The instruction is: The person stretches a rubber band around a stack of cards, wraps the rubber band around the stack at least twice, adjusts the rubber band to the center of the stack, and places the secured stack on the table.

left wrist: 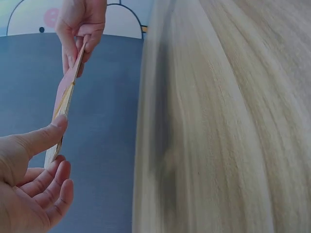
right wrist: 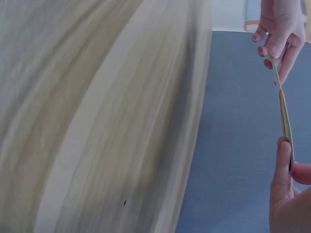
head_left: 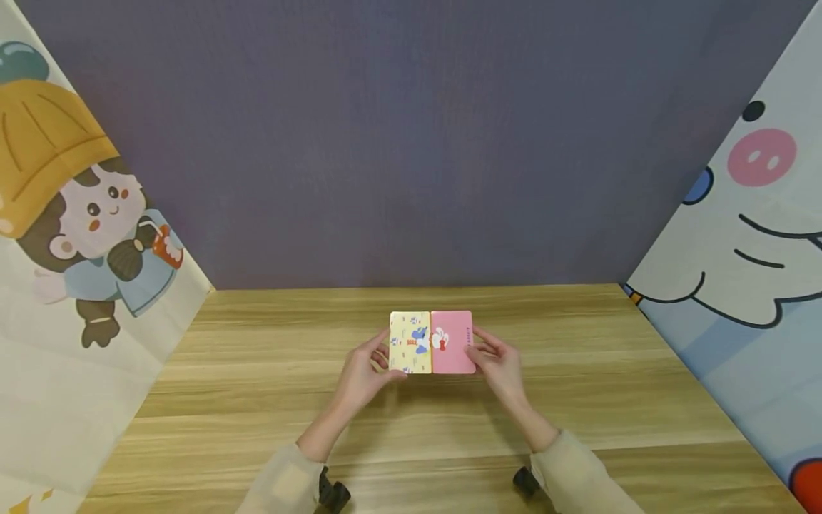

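Observation:
A small booklet (head_left: pixel 452 357) is spread nearly flat in the air above the tabletop. Its left panel is yellow with a small print and a blue-and-white figure; its right panel is pink with a white rabbit and red bow. My left hand (head_left: pixel 362 371) pinches the yellow panel's left edge, thumb at the lower corner. On the pink panel's right edge, my right hand (head_left: pixel 504 368) grips with the thumb on the front face. Seen edge-on in the left wrist view, the booklet (left wrist: pixel 64 99) is thin. Its far side is hidden in the head view.
A wood-grain table (head_left: pixel 257 400) lies below, with a dark grey-blue panel (head_left: pixel 411 143) behind it. Cartoon-printed sheets (head_left: pixel 51 385) flank the left and right sides. Black devices (head_left: pixel 334 496) are strapped at both wrists.

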Tool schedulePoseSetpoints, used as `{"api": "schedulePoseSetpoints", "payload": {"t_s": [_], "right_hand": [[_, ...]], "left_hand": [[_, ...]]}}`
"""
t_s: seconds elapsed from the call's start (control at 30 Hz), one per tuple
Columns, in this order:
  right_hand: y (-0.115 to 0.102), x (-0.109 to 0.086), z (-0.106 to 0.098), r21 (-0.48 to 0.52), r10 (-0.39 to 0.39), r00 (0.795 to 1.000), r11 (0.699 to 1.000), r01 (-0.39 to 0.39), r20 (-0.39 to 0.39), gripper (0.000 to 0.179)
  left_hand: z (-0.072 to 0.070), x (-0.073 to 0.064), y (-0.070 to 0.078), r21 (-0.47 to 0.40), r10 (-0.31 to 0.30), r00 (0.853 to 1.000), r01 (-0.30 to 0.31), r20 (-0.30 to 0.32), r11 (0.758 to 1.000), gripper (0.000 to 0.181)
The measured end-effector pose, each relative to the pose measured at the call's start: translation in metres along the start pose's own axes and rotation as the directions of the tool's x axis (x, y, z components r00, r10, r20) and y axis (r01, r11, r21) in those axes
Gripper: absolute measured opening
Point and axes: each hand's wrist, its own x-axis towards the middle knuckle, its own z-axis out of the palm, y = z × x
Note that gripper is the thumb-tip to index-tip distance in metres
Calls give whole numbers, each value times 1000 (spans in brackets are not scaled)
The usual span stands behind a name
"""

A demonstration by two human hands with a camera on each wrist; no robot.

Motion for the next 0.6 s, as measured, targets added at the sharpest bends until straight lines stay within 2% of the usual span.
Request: {"api": "schedulePoseSetpoints", "payload": {"t_s": [0.03,0.07,0.17,0.27,0.3,0.4,0.6], "right_hand": [[-10,-1,4,-29,20,1000,999,-21,-16,40],[-9,1,3,-28,8,1000,1000,-8,-7,39],[-11,5,5,-106,33,999,994,-36,-31,37],[-7,10,5,-180,52,999,982,-54,-17,36],[-15,10,9,-236,95,995,967,-101,-35,36],[-9,16,7,-308,125,992,943,-123,-14,35],[2,25,8,-377,142,990,918,-125,20,34]], "left_hand": [[1,1,-1,8,-7,1000,7,-1,1000,78],[2,2,-2,17,-8,1000,8,-3,1000,78],[4,6,-4,45,-19,1000,19,-1,999,77],[5,9,-6,82,-35,999,34,14,996,77],[6,10,-8,94,-43,999,41,21,995,77],[9,13,-14,125,-65,997,59,43,990,76],[14,20,-27,152,-124,988,110,88,982,78]]}}
